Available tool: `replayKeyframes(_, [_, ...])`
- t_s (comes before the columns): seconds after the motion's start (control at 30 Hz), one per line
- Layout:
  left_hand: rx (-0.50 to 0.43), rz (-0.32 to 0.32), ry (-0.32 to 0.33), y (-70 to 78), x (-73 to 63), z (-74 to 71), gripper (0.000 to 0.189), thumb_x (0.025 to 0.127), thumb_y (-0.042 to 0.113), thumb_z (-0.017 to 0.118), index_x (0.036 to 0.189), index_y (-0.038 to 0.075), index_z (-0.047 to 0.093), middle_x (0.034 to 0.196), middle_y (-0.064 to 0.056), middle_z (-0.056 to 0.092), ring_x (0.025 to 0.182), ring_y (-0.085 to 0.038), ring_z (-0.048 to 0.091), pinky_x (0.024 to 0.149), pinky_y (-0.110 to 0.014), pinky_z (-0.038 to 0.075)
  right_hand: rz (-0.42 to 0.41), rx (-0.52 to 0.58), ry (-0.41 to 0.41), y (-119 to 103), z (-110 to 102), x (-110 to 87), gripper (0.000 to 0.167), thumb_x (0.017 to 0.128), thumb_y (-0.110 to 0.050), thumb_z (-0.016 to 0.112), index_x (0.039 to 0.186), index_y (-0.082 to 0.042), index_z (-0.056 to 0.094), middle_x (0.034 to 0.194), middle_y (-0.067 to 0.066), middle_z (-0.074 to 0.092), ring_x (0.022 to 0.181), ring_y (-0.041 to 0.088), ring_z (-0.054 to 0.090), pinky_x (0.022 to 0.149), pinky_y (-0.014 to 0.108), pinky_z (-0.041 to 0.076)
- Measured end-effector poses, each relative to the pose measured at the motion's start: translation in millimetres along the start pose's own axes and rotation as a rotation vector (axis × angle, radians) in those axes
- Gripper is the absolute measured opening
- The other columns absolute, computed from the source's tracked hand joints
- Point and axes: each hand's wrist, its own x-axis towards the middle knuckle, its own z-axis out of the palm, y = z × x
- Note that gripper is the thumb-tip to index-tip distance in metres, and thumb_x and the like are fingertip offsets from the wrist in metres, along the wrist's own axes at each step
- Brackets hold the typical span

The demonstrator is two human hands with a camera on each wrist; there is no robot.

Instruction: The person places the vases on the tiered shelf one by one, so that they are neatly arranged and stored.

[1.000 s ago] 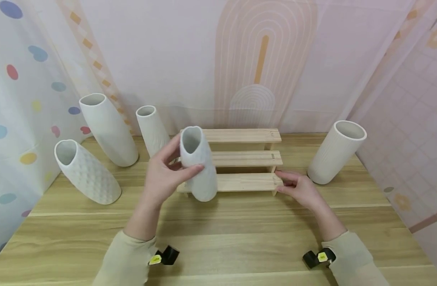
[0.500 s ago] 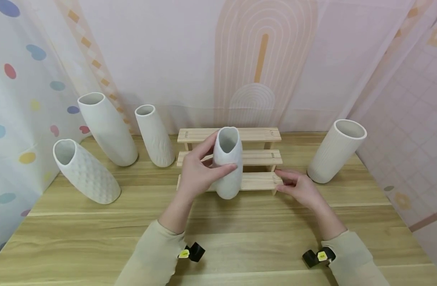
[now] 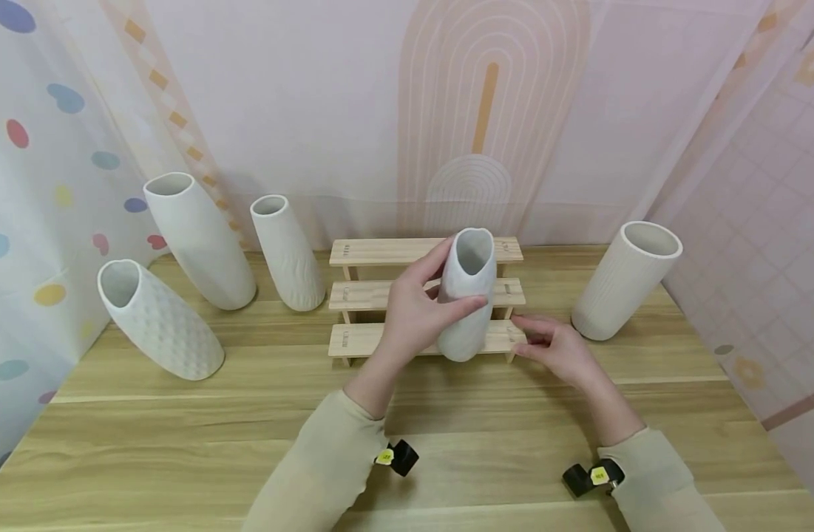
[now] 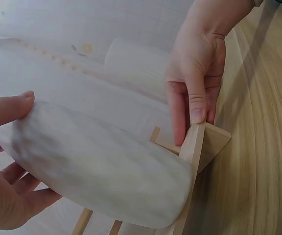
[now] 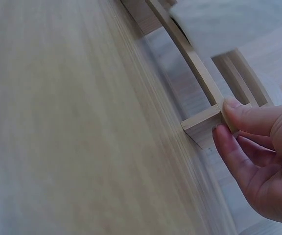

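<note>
My left hand (image 3: 413, 310) grips a white ceramic vase (image 3: 475, 325) with a notched, wavy rim. The vase overlaps the right part of a three-tier wooden rack (image 3: 363, 338) in the head view. In the left wrist view the base of the vase (image 4: 102, 159) is right at the edge of the lowest board (image 4: 195, 152), and the vase leans. At the rack's right end my right hand (image 3: 558, 350) pinches the lowest board, thumb above and fingers below, as the right wrist view also shows.
To the left stand a dimpled white vase (image 3: 174, 329), a tall smooth one (image 3: 203, 247) and a slimmer grooved one (image 3: 290, 258). A ribbed cylindrical vase (image 3: 619, 288) stands at the right. Everything is on a wooden table (image 3: 180, 443) backed by patterned curtains (image 3: 313, 111).
My left hand has carried the notched-rim vase rightward along the front of the rack, from its left part to its right part. My right hand keeps its place on the board's end.
</note>
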Motion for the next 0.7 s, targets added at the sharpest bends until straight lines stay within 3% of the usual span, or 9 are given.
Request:
replayKeyframes(0.37, [0.038, -0.007, -0.027, -1.7, 11.9, 23.9, 0.074, 0.074, 0.015, 0.089, 0.141, 0.023, 0.057, 0.125, 0.004, 0.062, 0.111, -0.012, 0.057, 0.088, -0.038, 0.055, -0.019, -0.010, 0.018, 1, 1, 0.7, 0.046, 0.089, -0.007, 0.074, 0.131, 0.005, 0.061, 0.134, 0.024, 0.057, 0.098, 0.029, 0.064, 0.080, 0.026, 0.052])
replayKeyframes(0.7, [0.049, -0.018, -0.040, -2.6, 13.0, 30.2, 0.077, 0.074, 0.013, 0.089, 0.143, 0.021, 0.055, 0.127, 0.002, 0.061, 0.112, -0.011, 0.055, 0.089, -0.032, 0.054, -0.022, 0.015, 0.020, -3, 1, -0.6, 0.046, 0.088, -0.007, 0.075, 0.130, 0.007, 0.060, 0.133, 0.025, 0.057, 0.098, 0.030, 0.064, 0.079, 0.025, 0.052])
